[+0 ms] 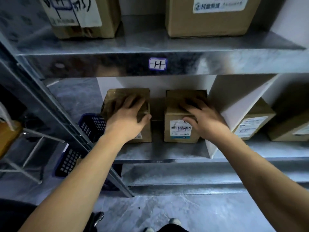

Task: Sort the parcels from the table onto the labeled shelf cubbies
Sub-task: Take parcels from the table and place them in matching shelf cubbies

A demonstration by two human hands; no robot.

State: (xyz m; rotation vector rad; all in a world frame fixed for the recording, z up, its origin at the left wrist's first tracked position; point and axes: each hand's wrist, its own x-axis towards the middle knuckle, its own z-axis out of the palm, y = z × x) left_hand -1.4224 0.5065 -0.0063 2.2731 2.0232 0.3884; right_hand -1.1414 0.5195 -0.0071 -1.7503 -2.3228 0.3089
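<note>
Cardboard parcels sit in a galvanised shelf cubby below the H label (157, 63), the landmark used here. Far left of the label, beyond the shelf upright (55, 114), a blue perforated basket (91, 125) is partly hidden by the upright and the left forearm. Below and left of the label, the left hand (128, 117) lies spread across the top of the left parcel (117, 99), fingers wide, thumb hooked over its front edge; its label is mostly covered by the wrist. A narrow gap separates it from the right parcel (181, 126), below and right of the label, whose top the right hand (204, 118) covers with splayed fingers. Bare shelf remains ahead of both parcels. A white divider (234, 101) stands just beside the right parcel. Further right, two boxes (254, 121) appear, one cut off by the frame.
</note>
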